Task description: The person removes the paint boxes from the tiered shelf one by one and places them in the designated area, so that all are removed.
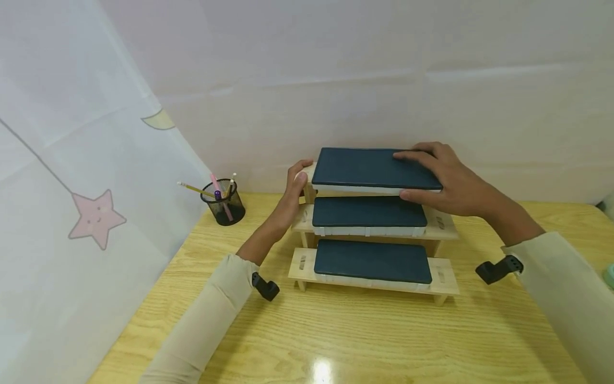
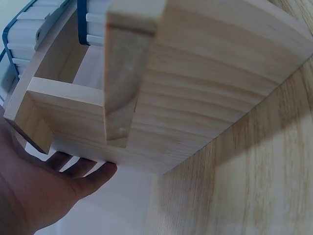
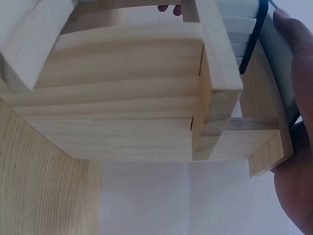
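Observation:
A three-tier wooden stand (image 1: pixel 299 256) bears a flat white plastic box with a dark blue lid on each step. The bottom box (image 1: pixel 371 260) and middle box (image 1: pixel 369 212) lie on the lower steps. On the top step is the top box (image 1: pixel 360 166). My left hand (image 1: pixel 291 194) grips the stand's upper left end, thumb in front and fingers behind; the left wrist view shows those fingers by the wood. My right hand (image 1: pixel 448 178) holds the top box's right end, thumb at its front edge and a finger across the lid.
A black mesh pen cup (image 1: pixel 223 205) with pencils and pens stands left of the stand on the wooden table (image 1: pixel 364 330). Behind hangs a pale cloth (image 1: pixel 336 69) with a star print. A green object (image 1: pixel 609 276) shows at the right edge.

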The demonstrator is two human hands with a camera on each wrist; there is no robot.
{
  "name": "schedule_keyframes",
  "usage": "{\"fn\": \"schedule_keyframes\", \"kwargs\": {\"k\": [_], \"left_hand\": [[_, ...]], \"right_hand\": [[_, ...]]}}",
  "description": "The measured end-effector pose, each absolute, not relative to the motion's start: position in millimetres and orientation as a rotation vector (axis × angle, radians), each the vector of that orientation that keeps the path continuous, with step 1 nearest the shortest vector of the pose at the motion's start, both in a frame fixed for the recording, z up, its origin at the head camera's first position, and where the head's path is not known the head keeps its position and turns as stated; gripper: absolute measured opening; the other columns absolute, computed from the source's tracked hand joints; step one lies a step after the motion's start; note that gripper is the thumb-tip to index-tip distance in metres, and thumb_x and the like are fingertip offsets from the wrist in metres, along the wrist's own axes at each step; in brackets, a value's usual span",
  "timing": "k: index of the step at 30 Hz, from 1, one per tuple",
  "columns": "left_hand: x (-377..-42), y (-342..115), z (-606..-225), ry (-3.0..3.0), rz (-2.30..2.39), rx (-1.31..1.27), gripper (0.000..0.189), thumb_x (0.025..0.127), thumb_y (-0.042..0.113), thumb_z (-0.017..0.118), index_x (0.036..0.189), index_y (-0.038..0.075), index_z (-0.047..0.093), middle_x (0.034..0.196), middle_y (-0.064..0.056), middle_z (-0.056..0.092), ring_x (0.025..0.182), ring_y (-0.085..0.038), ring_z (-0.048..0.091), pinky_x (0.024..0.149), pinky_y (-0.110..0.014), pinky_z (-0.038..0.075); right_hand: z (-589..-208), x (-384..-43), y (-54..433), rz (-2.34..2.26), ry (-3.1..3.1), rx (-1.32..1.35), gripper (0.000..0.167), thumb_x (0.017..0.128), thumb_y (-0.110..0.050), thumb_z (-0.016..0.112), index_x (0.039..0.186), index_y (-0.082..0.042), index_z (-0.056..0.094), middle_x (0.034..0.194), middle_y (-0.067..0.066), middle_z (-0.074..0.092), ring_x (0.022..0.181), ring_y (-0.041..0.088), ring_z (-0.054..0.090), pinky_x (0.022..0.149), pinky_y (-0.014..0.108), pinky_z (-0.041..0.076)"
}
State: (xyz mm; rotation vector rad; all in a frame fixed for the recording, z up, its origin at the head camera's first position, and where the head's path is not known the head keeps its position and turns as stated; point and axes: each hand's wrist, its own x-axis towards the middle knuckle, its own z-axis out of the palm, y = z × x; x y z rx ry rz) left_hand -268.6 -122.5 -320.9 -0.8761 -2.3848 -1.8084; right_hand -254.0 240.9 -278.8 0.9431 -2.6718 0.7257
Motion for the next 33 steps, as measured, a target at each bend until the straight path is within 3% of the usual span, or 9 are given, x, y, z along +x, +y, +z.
{"fn": "schedule_keyframes", "kwargs": {"k": [7, 18, 33], "left_hand": [[-269, -123, -322, -2.364, -1.806, -0.883, 0.047, 0.111, 0.026, 0.015, 0.157, 0.011, 0.017, 0.162, -0.007, 0.005, 0.151, -0.026, 0.004, 0.116, -0.060, 0.010], [-269, -122, -323, -2.353, -1.825, -0.897, 0.047, 0.112, 0.026, 0.015, 0.156, 0.011, 0.016, 0.162, -0.008, 0.004, 0.151, -0.035, 0.003, 0.115, -0.064, 0.010], [-272, -123, -325, -2.358, -1.810, -0.876, 0.047, 0.112, 0.028, 0.016, 0.156, 0.013, 0.016, 0.162, -0.006, 0.007, 0.151, -0.027, 0.006, 0.116, -0.061, 0.009]], "right_hand": [[-276, -255, 239, 0.742, -2.672, 0.935, 0.072, 0.092, -0.042, 0.073, 0.154, -0.040, 0.036, 0.159, 0.013, 0.021, 0.143, 0.038, 0.019, 0.101, 0.070, 0.024], [-269, -250, 243, 0.771, -2.655, 0.933, 0.071, 0.093, -0.038, 0.073, 0.154, -0.039, 0.036, 0.159, 0.012, 0.021, 0.143, 0.037, 0.019, 0.100, 0.071, 0.022], [-260, -246, 246, 0.765, -2.655, 0.928, 0.072, 0.093, -0.035, 0.074, 0.155, -0.038, 0.037, 0.160, 0.013, 0.019, 0.144, 0.037, 0.016, 0.101, 0.073, 0.020]]}}
